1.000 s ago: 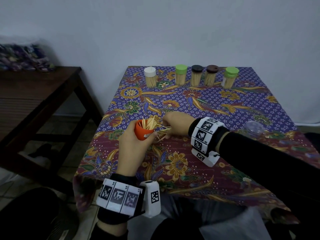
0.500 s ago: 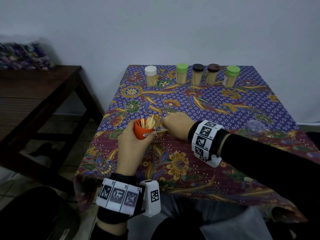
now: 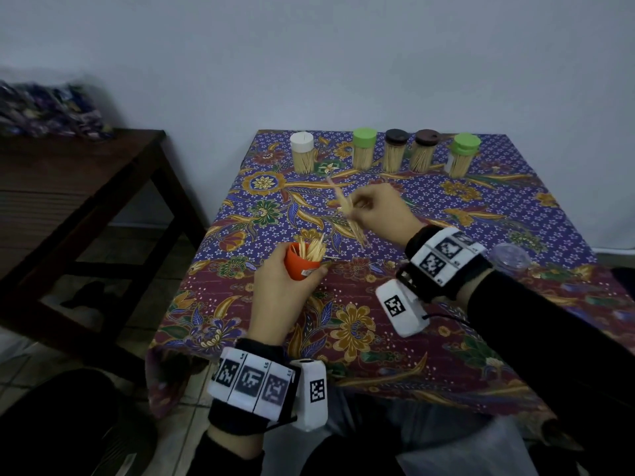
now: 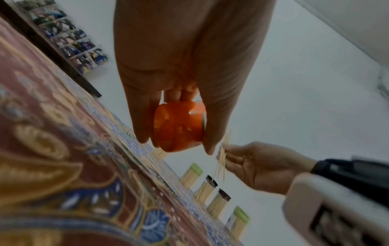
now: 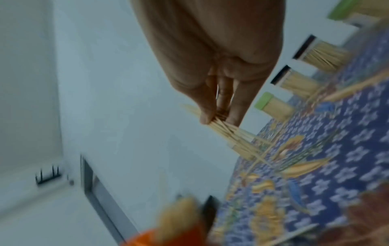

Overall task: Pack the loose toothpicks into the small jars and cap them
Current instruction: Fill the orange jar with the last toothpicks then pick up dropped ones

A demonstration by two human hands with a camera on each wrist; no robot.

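My left hand (image 3: 281, 286) grips a small orange jar (image 3: 300, 264), tilted, with toothpicks sticking out of its mouth; the left wrist view shows the same jar (image 4: 179, 126) from below. My right hand (image 3: 378, 211) is raised above the cloth and pinches a bunch of toothpicks (image 3: 347, 211), seen up close in the right wrist view as a fanned bundle (image 5: 229, 133). Several capped jars full of toothpicks stand in a row at the table's far edge: white-capped (image 3: 302, 154), green-capped (image 3: 364, 149), two brown-capped (image 3: 395, 151), and another green-capped (image 3: 462, 154).
A clear lid (image 3: 508, 257) lies on the patterned tablecloth (image 3: 481, 214) by my right forearm. A few loose toothpicks (image 3: 331, 257) lie beside the orange jar. A dark wooden bench (image 3: 68, 187) stands to the left, a white wall behind.
My right hand has lifted off the cloth beside the jar and moved up and away, carrying a bunch of toothpicks. The left hand keeps holding the orange jar.
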